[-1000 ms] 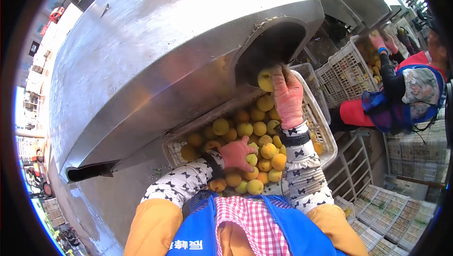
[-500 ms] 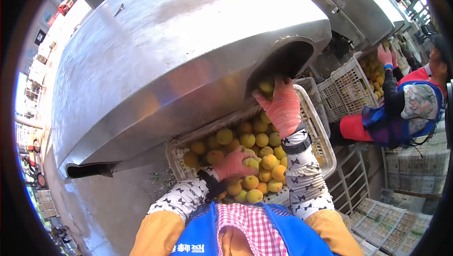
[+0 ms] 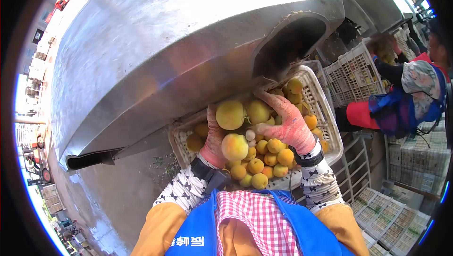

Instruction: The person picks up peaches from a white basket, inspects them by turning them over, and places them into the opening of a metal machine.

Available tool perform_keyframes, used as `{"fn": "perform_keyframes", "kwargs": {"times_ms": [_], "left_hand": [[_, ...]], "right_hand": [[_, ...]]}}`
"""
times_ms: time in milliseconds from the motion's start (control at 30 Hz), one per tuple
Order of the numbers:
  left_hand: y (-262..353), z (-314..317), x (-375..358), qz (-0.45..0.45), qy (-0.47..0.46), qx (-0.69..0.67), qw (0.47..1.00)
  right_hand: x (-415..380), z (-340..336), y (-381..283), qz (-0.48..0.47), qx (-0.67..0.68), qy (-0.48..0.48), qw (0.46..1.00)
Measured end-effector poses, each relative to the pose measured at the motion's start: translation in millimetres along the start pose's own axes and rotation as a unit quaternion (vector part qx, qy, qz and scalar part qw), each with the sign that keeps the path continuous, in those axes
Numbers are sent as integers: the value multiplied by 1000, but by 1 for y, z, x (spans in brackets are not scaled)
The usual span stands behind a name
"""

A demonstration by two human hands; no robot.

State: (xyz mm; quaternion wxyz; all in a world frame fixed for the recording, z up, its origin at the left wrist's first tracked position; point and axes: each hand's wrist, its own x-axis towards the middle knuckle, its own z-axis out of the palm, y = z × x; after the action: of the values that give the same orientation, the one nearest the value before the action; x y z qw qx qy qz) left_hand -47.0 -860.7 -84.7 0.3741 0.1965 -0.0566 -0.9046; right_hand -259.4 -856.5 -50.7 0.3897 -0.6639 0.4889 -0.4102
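In the head view, both my hands wear pink gloves and hold several yellow peaches (image 3: 230,115) between them above a white plastic crate (image 3: 332,138). My left hand (image 3: 213,141) curls around the left side of the peaches, with bare fingertips showing at the middle. From the other side, my right hand (image 3: 293,126) is closed against another peach (image 3: 258,111), thumb pointing inward. A paler peach with a reddish blush (image 3: 235,147) rests in the left hand's grasp. Smaller-looking yellow-orange peaches (image 3: 255,166) lie in the crate underneath.
A large metal machine housing (image 3: 155,67) fills the space ahead, its dark round opening (image 3: 295,43) just beyond the crate. At right a co-worker in a blue vest (image 3: 401,100) bends over another white crate (image 3: 354,76). Stacked crates (image 3: 391,218) stand lower right, beside a metal rack (image 3: 356,166).
My right hand has come out of the machine's opening, down towards my left hand. My left hand has risen from the crate's fruit, and both now hold peaches together. The view has shifted slightly.
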Motion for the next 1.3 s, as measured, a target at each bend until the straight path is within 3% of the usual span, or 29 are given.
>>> {"fn": "perform_keyframes", "kwargs": {"times_ms": [100, 133, 167, 233, 300, 367, 433, 467, 567, 667, 767, 800, 833, 867, 900, 967, 1000, 1033, 1100, 1167, 1233, 1267, 1300], "left_hand": [[0, 5, 2, -40, 13, -29, 999], [1, 6, 0, -36, 2, -28, 999], [3, 6, -1, -32, -9, -28, 999], [2, -8, -2, -22, -30, 4, 999], [1, -9, -1, -7, -49, 33, 998], [-2, 1, 3, -3, 33, 79, 996], [-3, 5, 12, 21, 35, 80, 996], [-2, 9, 14, 32, 33, 74, 996], [0, 2, 24, 36, 19, 41, 998], [3, 9, 22, 35, 16, 42, 998], [8, 4, 23, 45, 41, 57, 997], [5, -5, 21, 39, 59, 41, 997], [-2, -24, 22, 35, 66, 39, 996], [-8, -49, 28, 91, 114, 158, 977], [-7, -60, 33, 150, 153, 277, 937], [2, -9, 17, 157, 108, 290, 938], [6, -5, 17, 114, 89, 216, 966], [8, -1, 15, 68, 70, 140, 985], [8, 23, 18, 80, 73, 130, 986], [4, 27, 28, 85, 70, 122, 986], [1, 21, 39, 134, 31, 304, 943], [1, 20, 41, 135, 28, 306, 942], [1, 25, 40, 78, 22, 237, 968]], "right_hand": [[-5, 0, 2, 59, -34, -34, 997], [-8, -2, 1, 119, 152, -9, 981], [-11, -4, 1, 176, 332, 15, 927], [-16, -6, 6, 137, 366, 18, 920], [-20, -4, 2, 170, 360, 13, 917], [-17, -3, 0, 183, 327, -1, 927], [-11, -5, 0, 48, 77, 34, 995], [-7, -5, -4, 8, 8, 93, 996], [29, -4, 4, -78, -192, 248, 946], [52, 3, 38, -58, -317, 261, 910], [64, 14, 48, -57, -359, 304, 881], [77, 19, 58, -47, -356, 300, 884], [102, 20, 71, 30, -403, 200, 893], [115, 22, 78, 102, -443, 98, 885], [114, 17, 67, 98, -442, 100, 886], [103, -3, 28, -76, -212, 283, 932], [87, -7, 17, -127, -191, 281, 932], [66, -8, 0, -91, -143, 207, 964], [34, -4, -20, -33, -73, 62, 995], [20, 13, -12, 7, -83, 21, 996], [18, 13, -17, 14, -104, 77, 992], [20, 12, -19, 17, -121, 130, 984], [25, 9, -16, 16, -123, 132, 983]]}}
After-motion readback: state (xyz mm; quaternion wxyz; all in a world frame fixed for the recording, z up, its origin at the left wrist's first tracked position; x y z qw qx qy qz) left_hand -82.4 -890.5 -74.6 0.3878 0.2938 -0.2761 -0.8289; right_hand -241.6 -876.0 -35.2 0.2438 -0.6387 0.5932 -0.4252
